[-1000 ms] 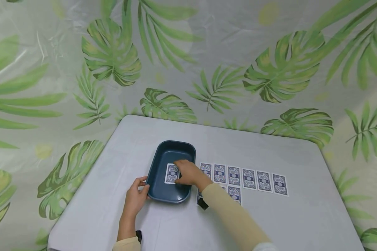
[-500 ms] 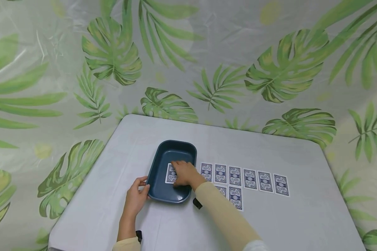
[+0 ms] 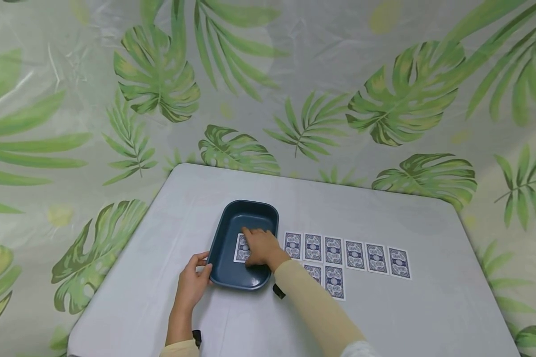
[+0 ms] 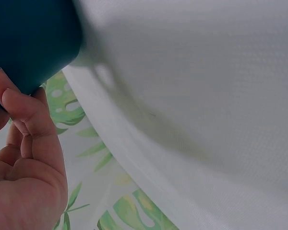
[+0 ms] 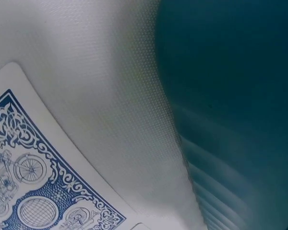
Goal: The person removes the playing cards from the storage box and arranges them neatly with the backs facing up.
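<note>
My left hand [image 3: 194, 278] grips the near left corner of a dark blue-green rectangular tray [image 3: 223, 275], thumb at the rim and fingers against the outside. In the left wrist view, that hand [image 4: 33, 153] pinches the tray's edge [image 4: 43, 43]. Inside the tray lies a face-down playing card [image 3: 241, 249] with a blue patterned back. My right hand [image 3: 263, 248] reaches over the tray's right wall and pinches this card, fingers at its far edge and thumb at its near edge. The hand covers the card's right part. Whether more cards lie beneath cannot be seen.
Right of the tray, several face-down cards form a far row [image 3: 332, 250]. A nearer row includes a card [image 3: 334, 282], partly hidden by my right sleeve [image 3: 317, 302]. A card [image 5: 38, 191] lies close beside the tray in the right wrist view. Everything rests on a white-covered table [image 3: 406, 312].
My right hand has shifted left, farther over the card in the tray, then stayed nearly still. The right sleeve now covers the left end of the nearer row. My left hand keeps its hold.
</note>
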`<state>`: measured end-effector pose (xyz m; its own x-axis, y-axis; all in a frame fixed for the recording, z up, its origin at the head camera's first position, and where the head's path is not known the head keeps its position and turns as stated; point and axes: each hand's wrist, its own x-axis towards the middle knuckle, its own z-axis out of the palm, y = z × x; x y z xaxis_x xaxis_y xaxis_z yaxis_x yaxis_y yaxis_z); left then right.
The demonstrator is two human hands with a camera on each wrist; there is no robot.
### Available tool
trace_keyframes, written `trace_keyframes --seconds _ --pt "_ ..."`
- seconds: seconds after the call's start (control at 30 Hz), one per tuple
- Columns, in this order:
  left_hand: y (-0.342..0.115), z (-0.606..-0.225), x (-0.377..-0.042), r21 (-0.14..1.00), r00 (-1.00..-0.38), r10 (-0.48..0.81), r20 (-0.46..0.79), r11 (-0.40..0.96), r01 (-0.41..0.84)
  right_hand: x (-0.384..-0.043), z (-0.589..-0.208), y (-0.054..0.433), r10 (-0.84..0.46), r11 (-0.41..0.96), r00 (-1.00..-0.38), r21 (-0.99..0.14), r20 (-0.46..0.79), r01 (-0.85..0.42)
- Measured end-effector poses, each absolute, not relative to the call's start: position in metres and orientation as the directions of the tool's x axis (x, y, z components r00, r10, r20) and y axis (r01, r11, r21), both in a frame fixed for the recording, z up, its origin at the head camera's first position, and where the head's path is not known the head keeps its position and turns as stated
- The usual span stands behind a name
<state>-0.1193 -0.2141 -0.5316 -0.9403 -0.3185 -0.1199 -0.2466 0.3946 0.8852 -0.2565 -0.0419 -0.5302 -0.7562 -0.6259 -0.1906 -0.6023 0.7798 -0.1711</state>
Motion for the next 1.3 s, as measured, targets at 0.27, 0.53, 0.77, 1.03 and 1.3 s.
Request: trace_keyframes --seconds 0.27,0.53,0.77,1.03,1.3 --pt "-0.214 -0.532 -0.119 0.886 -0.941 -0.319 -0.112 0.396 -0.240 -0.257 -0.530 -0.040 -0.629 0.774 -0.757 -0.235 -0.180 -0.587" --pt "-0.213 -0.531 -0.120 0.885 -0.941 -0.319 -0.113 0.399 -0.241 -0.260 -0.523 -0.035 -0.636 0.760 -0.756 -0.295 -0.156 -0.579" --pt "-0.213 -0.531 -0.120 0.882 -0.940 -0.318 -0.121 0.400 -0.249 -0.260 -0.512 -0.022 -0.647 0.747 -0.751 -0.309 -0.130 -0.589" --pt "-0.213 -0.529 -0.119 0.881 -0.941 -0.315 -0.122 0.403 -0.249 -0.260 -0.489 0.000 -0.672 0.718 -0.737 -0.304 -0.068 -0.626" --pt "-0.213 -0.529 -0.118 0.879 -0.945 -0.304 -0.119 0.410 -0.242 -0.250 -0.468 0.029 -0.644 0.732 -0.764 -0.333 -0.051 -0.595"
